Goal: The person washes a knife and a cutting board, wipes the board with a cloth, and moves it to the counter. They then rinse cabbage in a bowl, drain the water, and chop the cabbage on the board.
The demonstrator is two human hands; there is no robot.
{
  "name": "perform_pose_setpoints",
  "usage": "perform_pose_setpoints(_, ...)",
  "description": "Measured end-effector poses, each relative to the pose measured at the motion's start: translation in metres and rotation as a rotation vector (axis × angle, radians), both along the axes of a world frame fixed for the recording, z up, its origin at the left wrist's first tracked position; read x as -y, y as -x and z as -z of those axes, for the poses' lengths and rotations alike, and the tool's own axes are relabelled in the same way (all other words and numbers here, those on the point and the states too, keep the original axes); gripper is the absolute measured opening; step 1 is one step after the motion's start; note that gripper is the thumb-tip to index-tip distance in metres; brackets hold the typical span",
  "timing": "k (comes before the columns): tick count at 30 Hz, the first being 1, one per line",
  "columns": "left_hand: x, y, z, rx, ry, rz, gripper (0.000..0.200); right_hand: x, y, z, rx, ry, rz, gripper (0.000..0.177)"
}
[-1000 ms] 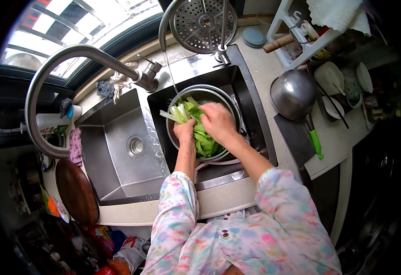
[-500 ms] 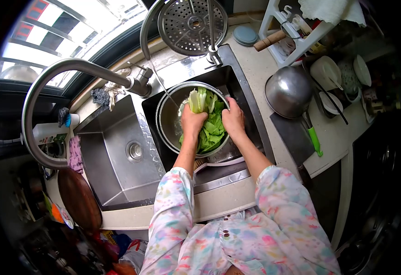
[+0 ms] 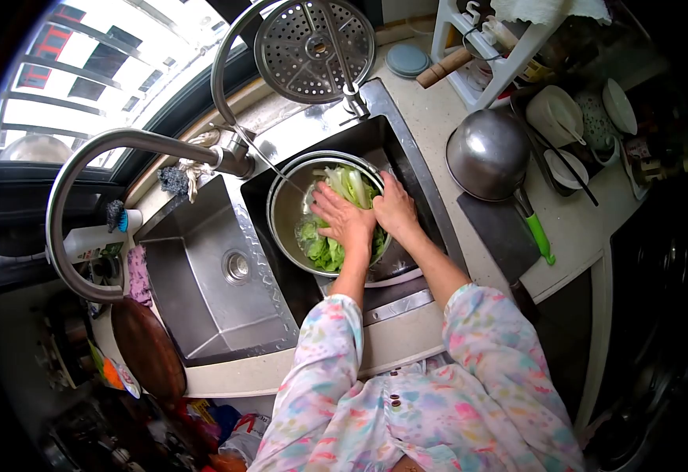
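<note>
Left hand [image 3: 348, 223] is spread open atop greens [image 3: 325, 250], stems [image 3: 353, 184] angled away, while bowl [image 3: 286, 220] is gripped by right hand [image 3: 396, 208].

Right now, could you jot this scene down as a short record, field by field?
Left hand: open, fingers spread over the leafy green vegetables
Right hand: closed at the rim of the round silver metal bowl
Vegetables: in the bowl, pale stalks toward the far side
Bowl: inside the dark rectangular sink basin
Water: thin stream from the slim curved metal tap into the bowl
</note>
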State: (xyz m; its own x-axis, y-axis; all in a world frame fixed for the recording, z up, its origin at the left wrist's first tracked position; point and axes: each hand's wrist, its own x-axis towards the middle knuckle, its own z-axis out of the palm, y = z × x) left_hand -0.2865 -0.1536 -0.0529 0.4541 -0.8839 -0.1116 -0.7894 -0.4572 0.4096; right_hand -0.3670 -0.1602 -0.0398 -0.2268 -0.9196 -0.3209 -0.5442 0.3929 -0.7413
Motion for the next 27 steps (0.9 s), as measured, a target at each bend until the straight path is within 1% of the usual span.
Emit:
perform_pose_setpoints(1, 0.0, -0.003, 0.005, 0.013, 0.031, 0.09, 0.107, -0.002, 0.001, 0.001, -0.019, -0.005, -0.01, 0.057)
perform_pose_setpoints(2, 0.002, -0.012, 0.009, 0.027, 0.063, 0.181, 0.101, -0.006, 0.002, 0.004, -0.054, 0.047, -0.025, 0.05)
perform_pose_setpoints(3, 0.003, -0.023, 0.009, 0.045, 0.093, 0.275, 0.096, -0.009, 0.002, 0.001, -0.056, 0.026, -0.033, 0.05)
perform_pose_setpoints(4, 0.005, -0.034, 0.004, 0.083, 0.189, 0.369, 0.083, -0.011, 0.003, -0.004, -0.056, 0.007, -0.04, 0.05)
perform_pose_setpoints(5, 0.011, -0.049, 0.002, 0.028, 0.256, 0.444, 0.075, -0.013, 0.002, -0.007, -0.054, -0.009, -0.045, 0.049)
perform_pose_setpoints(7, 0.022, -0.071, -0.008, -0.261, 0.187, 0.435, 0.068, -0.014, 0.0, -0.01, -0.043, -0.037, -0.052, 0.047)
perform_pose_setpoints(8, 0.026, -0.084, -0.014, -0.45, 0.046, 0.376, 0.068, -0.013, -0.001, -0.01, -0.041, -0.041, -0.048, 0.047)
perform_pose_setpoints(9, 0.034, -0.105, 0.004, -0.639, 0.007, 0.387, 0.069, -0.013, -0.002, -0.01, -0.038, -0.047, -0.047, 0.047)
perform_pose_setpoints(11, 0.04, -0.125, 0.01, -0.892, -0.107, 0.408, 0.067, -0.011, -0.002, -0.009, -0.013, -0.066, -0.047, 0.046)
perform_pose_setpoints(12, 0.04, -0.129, 0.009, -0.921, -0.125, 0.441, 0.069, -0.011, -0.001, -0.012, -0.009, -0.082, -0.053, 0.046)
perform_pose_setpoints(14, 0.037, -0.136, 0.034, -0.815, -0.083, 0.426, 0.074, -0.009, 0.001, -0.013, -0.003, -0.099, -0.065, 0.047)
perform_pose_setpoints(16, 0.025, -0.124, 0.009, -0.629, -0.018, 0.373, 0.086, -0.01, 0.001, -0.009, -0.002, -0.078, -0.052, 0.05)
perform_pose_setpoints(17, 0.015, -0.108, -0.023, -0.524, 0.0, 0.332, 0.09, -0.01, 0.002, -0.008, -0.002, -0.067, -0.045, 0.051)
perform_pose_setpoints(19, -0.006, -0.087, -0.041, -0.187, 0.139, 0.218, 0.089, -0.01, 0.003, -0.01, 0.003, -0.078, -0.052, 0.052)
perform_pose_setpoints(20, -0.017, -0.079, -0.043, -0.057, 0.277, 0.249, 0.085, -0.01, 0.004, -0.009, 0.003, -0.076, -0.056, 0.053)
perform_pose_setpoints(21, -0.025, -0.067, -0.054, 0.107, 0.517, 0.297, 0.059, -0.01, 0.004, -0.009, 0.001, -0.073, -0.06, 0.053)
perform_pose_setpoints(23, -0.033, -0.051, -0.058, 0.14, 0.489, 0.455, 0.029, -0.01, 0.005, -0.012, 0.029, -0.081, -0.074, 0.053)
perform_pose_setpoints(24, -0.032, -0.037, -0.049, 0.052, 0.546, 0.536, 0.01, -0.01, 0.005, -0.013, 0.042, -0.087, -0.082, 0.053)
perform_pose_setpoints(25, -0.031, -0.028, -0.038, 0.112, 0.507, 0.605, 0.007, -0.012, 0.005, -0.013, 0.041, -0.08, -0.077, 0.054)
perform_pose_setpoints(27, -0.021, -0.018, -0.014, 0.328, 0.338, 0.641, 0.007, -0.012, 0.004, -0.013, 0.035, -0.06, -0.07, 0.057)
